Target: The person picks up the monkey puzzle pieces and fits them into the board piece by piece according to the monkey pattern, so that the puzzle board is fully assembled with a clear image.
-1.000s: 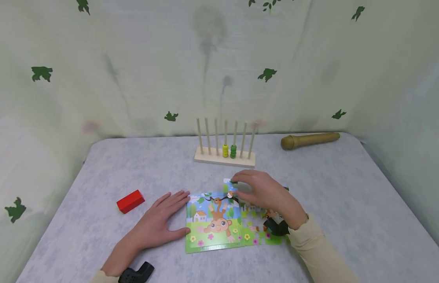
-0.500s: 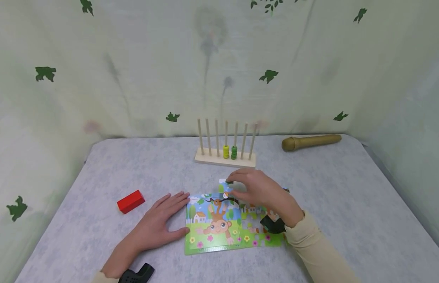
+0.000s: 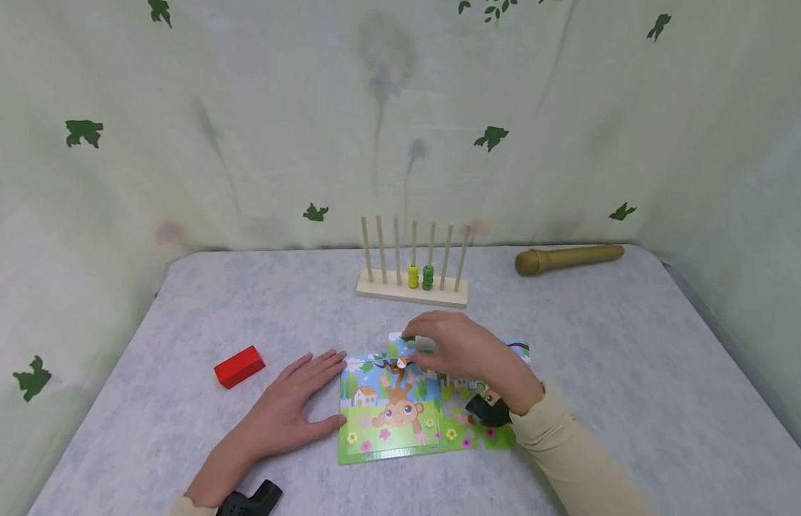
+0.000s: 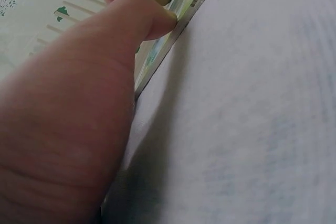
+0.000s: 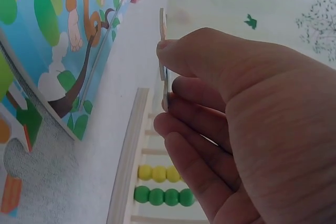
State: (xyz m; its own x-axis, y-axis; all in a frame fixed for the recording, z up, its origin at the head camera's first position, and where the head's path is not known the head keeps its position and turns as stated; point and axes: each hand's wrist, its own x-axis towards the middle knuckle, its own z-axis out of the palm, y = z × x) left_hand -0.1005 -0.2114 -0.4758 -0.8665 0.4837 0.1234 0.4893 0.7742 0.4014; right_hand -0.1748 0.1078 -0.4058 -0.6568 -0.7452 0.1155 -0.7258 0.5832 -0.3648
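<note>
We see the mottled grey counter (image 3: pixel 148 430) bearing the monkey picture board (image 3: pixel 368 431), with partly joined pieces (image 3: pixel 452 434) just to its right. Our left hand (image 3: pixel 293 405) lies spread at the board's left edge, thumb touching it, grasping nothing. Our right hand (image 3: pixel 461 351) pinches a small puzzle piece (image 3: pixel 396 347) between thumb and fingers near the board's far edge. The piece projects leftward from those fingertips, well apart from the left hand; partly hidden, its long axis we cannot tell.
</note>
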